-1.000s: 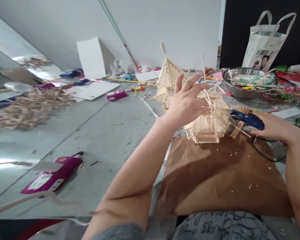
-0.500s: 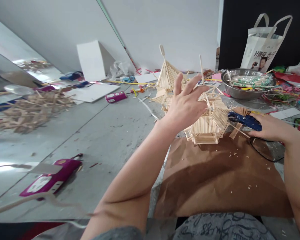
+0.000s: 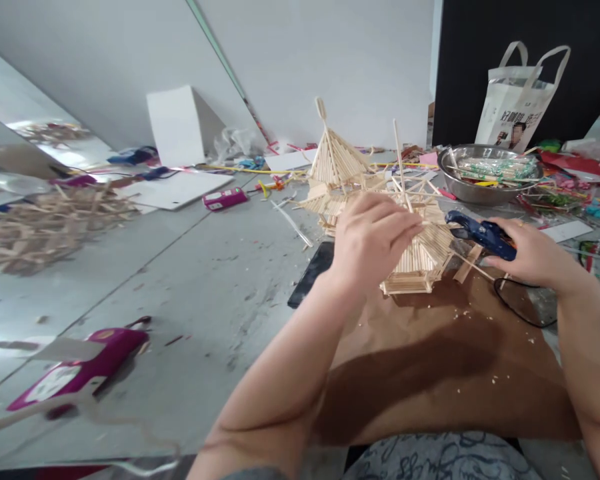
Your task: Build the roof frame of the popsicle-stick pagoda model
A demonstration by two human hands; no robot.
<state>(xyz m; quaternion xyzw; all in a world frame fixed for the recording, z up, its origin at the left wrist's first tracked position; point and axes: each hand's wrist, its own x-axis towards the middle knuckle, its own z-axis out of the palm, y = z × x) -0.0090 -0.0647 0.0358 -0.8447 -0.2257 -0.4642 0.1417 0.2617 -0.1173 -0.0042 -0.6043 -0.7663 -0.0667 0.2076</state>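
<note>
My left hand (image 3: 373, 243) is closed in a pinch in front of the wooden-stick model. A short pale stick (image 3: 429, 223) seems to poke out from its fingertips towards the right; most of it is hidden. My right hand (image 3: 540, 253) grips a dark blue plier-like tool (image 3: 483, 235), its two-pronged end pointing left, just short of the stick. Behind and below the hands stands the model building (image 3: 416, 263), made of thin sticks with slatted roofs. Its pointed tower roof (image 3: 337, 157) rises at the back left, and one long stick (image 3: 399, 157) stands upright beside it.
Brown paper (image 3: 430, 373) lies in front of the model. A black phone-like slab (image 3: 310, 277) is left of my wrist. A steel bowl (image 3: 467, 190) of packets sits back right, near a white bag (image 3: 510, 107). A purple device (image 3: 87, 367) lies front left, a stick heap (image 3: 55, 223) beyond.
My left hand's spread fingers have closed into a pinch, lower down. My right hand has lifted the blue tool slightly and brought it closer to the left fingertips. The view has shifted a little.
</note>
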